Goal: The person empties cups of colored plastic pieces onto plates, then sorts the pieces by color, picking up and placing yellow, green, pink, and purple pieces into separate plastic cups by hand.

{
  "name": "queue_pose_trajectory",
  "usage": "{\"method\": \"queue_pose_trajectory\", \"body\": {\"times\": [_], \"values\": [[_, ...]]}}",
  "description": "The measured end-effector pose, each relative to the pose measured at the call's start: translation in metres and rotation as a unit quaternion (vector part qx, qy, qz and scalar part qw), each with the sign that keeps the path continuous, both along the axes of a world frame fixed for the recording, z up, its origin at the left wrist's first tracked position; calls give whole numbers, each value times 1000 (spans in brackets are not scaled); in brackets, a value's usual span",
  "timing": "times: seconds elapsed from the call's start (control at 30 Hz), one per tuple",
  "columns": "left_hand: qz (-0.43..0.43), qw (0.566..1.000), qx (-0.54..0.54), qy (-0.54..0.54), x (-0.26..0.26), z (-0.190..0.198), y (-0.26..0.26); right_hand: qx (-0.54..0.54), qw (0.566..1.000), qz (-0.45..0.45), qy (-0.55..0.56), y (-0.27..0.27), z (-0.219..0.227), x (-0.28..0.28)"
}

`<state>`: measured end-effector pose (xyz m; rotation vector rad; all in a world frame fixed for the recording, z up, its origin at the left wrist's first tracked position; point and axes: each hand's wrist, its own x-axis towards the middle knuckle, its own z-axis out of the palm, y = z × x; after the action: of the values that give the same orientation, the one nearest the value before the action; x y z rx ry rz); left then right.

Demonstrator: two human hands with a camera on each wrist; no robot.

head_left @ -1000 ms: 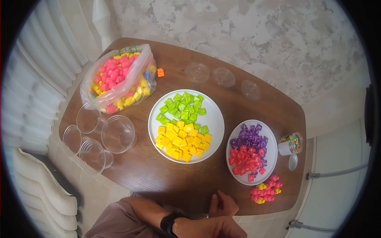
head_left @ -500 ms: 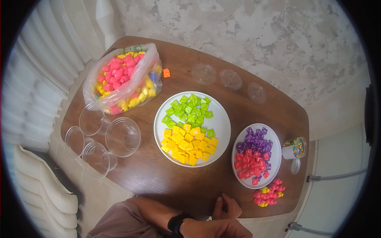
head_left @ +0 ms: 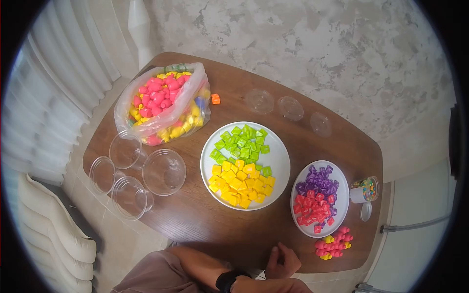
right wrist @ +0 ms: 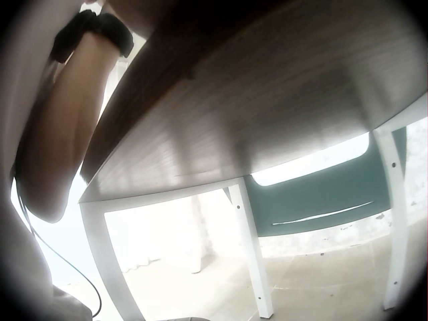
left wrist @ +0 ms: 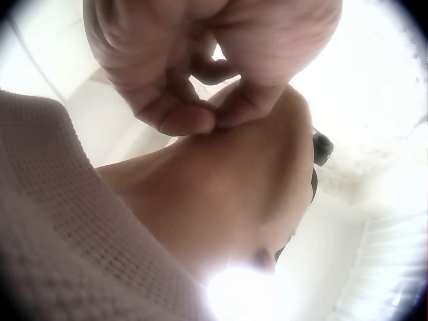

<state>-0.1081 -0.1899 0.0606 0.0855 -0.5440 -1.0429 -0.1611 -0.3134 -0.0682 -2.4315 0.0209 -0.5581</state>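
In the head view my right hand (head_left: 285,262) rests at the table's near edge, fingers loosely bent and holding nothing. My left forearm, with a black wrist strap (head_left: 230,281), crosses below it; that hand runs off the bottom of the frame. The left wrist view shows my left hand (left wrist: 207,73) with curled fingers and the thumb meeting a fingertip, nothing visible between them. Nearest the right hand are a pile of pink and yellow knobbly toys (head_left: 334,244) and a white plate (head_left: 296,228) of purple and red shiny cubes (head_left: 312,207).
A larger white plate (head_left: 281,161) carries green and yellow squares. A clear bag (head_left: 128,115) of pink and yellow pieces stands at back left, near several clear cups (head_left: 164,172). Three clear lids (head_left: 291,108), an orange piece (head_left: 215,99) and a jar (head_left: 364,189) are also there.
The head view has shifted, so the table and everything on it sit farther right and lower. More of the left hand has left the frame. Nothing on the table was moved.
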Motion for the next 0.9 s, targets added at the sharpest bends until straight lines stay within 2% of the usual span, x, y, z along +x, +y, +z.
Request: {"method": "queue_pose_trajectory", "body": {"times": [0.27, 0.37, 0.43, 0.57, 0.63, 0.83, 0.9], "values": [[1, 1000, 12, 20, 1, 1, -3, -6, 1000, 12, 4, -5, -6, -3], [1, 1000, 14, 23, 4, -1, -1, 1, 999, -15, 29, 0, -3, -4], [1, 1000, 15, 24, 4, -4, 2, -31, 998, -36, 31, 1, -4, -6], [-3, 1000, 16, 15, 5, -6, 5, -6, 999, -18, 35, -4, -9, -7], [-1, 1000, 20, 14, 2, -8, 2, -48, 998, -34, 28, 0, -6, -8], [7, 999, 25, 23, -12, -18, -12, 5, 999, -27, 42, -1, -4, -6], [8, 999, 25, 28, -9, -17, -11, -13, 999, -28, 31, 0, -4, -6]]}}
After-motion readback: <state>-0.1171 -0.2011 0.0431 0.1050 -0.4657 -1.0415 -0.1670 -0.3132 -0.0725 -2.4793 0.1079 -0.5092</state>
